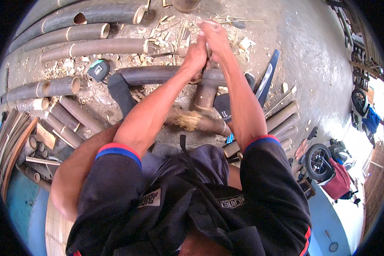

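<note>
My left hand (195,56) is closed and my right hand (214,37) is closed just beyond it, slightly blurred. Between them a narrow upright tool (208,53) partly shows, its kind hidden by my fingers. Its lower end meets a dark bamboo pole (153,75) lying crosswise below my hands. A thin dark blade (164,54) juts out left of my left hand; whether that hand holds it, I cannot tell. Under the crosswise pole sits a shorter bamboo piece (205,96). Nearer to me lies another bamboo length with a frayed patch (187,119).
Several cut bamboo poles (94,49) lie at the left. A tape measure (98,70) rests among wood chips (160,40). Right of my forearm lies a handsaw (268,74). More bamboo (281,123) is at the right, with a motorbike (324,164) beyond.
</note>
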The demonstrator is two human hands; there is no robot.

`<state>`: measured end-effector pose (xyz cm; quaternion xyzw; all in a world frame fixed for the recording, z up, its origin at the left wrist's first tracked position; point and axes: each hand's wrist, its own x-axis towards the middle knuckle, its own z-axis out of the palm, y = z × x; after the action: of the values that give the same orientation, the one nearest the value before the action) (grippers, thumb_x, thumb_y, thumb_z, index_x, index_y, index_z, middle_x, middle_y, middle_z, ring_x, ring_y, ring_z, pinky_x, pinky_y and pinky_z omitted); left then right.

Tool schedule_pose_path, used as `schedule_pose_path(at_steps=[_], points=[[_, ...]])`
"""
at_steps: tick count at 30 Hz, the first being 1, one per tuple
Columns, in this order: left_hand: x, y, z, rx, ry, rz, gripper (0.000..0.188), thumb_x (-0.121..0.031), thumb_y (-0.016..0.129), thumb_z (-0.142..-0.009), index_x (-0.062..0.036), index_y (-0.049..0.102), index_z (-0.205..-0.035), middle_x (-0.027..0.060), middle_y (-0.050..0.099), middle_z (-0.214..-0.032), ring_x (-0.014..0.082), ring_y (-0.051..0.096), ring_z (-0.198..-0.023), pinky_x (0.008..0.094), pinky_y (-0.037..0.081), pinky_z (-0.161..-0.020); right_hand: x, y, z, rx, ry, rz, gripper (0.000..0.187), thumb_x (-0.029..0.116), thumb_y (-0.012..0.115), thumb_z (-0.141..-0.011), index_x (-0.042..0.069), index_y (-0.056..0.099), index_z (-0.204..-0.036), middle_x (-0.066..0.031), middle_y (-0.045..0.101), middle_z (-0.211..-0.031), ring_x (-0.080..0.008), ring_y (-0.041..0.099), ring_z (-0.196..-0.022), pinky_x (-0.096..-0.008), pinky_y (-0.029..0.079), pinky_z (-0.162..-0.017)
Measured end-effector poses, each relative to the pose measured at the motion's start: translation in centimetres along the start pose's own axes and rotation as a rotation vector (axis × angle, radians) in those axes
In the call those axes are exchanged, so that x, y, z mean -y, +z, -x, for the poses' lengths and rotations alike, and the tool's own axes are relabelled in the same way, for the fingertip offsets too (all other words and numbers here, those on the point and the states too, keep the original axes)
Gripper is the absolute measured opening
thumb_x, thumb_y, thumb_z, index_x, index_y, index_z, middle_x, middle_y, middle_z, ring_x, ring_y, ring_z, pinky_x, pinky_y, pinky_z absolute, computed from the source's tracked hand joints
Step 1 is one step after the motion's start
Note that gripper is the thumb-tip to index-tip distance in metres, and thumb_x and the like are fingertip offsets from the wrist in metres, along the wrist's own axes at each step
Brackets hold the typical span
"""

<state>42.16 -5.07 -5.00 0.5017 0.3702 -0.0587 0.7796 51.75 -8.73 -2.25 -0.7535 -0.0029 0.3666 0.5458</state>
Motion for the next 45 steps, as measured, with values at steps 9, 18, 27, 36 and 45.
schedule_pose_path(at_steps=[9, 18, 27, 36, 45], points=[[1.8, 3.3, -0.6, 0.333, 0.262, -0.646, 0.094, -0.075, 0.028, -0.1, 0.009, 0.07, -0.11, 0.0277, 0.07, -0.09, 0.0382, 0.067, -0.091, 0.0477, 0.051, -0.084, -7.3, -5.6, 5.4, -0.501, -0.23, -0.69, 0.039, 0.015, 0.065, -0.096, 0.0, 0.05, -0.128, -0.0066, 0.062, -0.102, -0.0127, 0.058, -0.087, -0.031, 0.05, -0.07], [0.6, -1.7, 2.7, -0.321, 0.178, -0.314, 0.059, -0.046, 0.04, -0.107, 0.005, 0.067, -0.095, 0.0187, 0.07, -0.082, 0.0281, 0.065, -0.079, 0.0446, 0.05, -0.075, -0.2, 3.0, 1.9, 0.084, -0.169, -0.257, 0.046, 0.019, 0.077, -0.085, -0.001, 0.06, -0.122, -0.0084, 0.067, -0.098, -0.0153, 0.061, -0.081, -0.0319, 0.052, -0.067], [7.3, -2.3, 1.5, -0.464, 0.534, -0.433, 0.038, -0.024, 0.037, -0.106, 0.0047, 0.061, -0.112, 0.0272, 0.069, -0.102, 0.0473, 0.064, -0.097, 0.048, 0.05, -0.087, -1.1, 4.2, 2.3, 0.373, -0.257, 0.406, 0.037, 0.028, 0.071, -0.088, 0.006, 0.064, -0.117, -0.0136, 0.07, -0.09, -0.023, 0.068, -0.081, -0.0378, 0.057, -0.073], [1.3, -2.0, 3.4, -0.323, 0.137, -0.383, 0.085, -0.068, 0.018, -0.105, 0.0035, 0.061, -0.119, 0.0254, 0.067, -0.091, 0.042, 0.066, -0.097, 0.0504, 0.049, -0.09, -1.3, 3.4, -0.3, 0.285, -0.037, -0.309, 0.041, 0.014, 0.078, -0.084, 0.005, 0.059, -0.12, -0.004, 0.061, -0.08, -0.0131, 0.06, -0.067, -0.028, 0.052, -0.054], [5.3, -0.8, 5.1, -0.485, 0.291, 0.612, 0.063, -0.062, 0.021, -0.108, -0.0085, 0.054, -0.104, 0.0023, 0.055, -0.072, 0.0133, 0.051, -0.056, 0.029, 0.042, -0.051, -3.1, 9.9, -0.9, 0.778, -0.195, 0.473, 0.048, 0.036, 0.078, -0.081, 0.005, 0.069, -0.117, -0.0138, 0.072, -0.102, -0.0238, 0.068, -0.095, -0.0385, 0.058, -0.081]])
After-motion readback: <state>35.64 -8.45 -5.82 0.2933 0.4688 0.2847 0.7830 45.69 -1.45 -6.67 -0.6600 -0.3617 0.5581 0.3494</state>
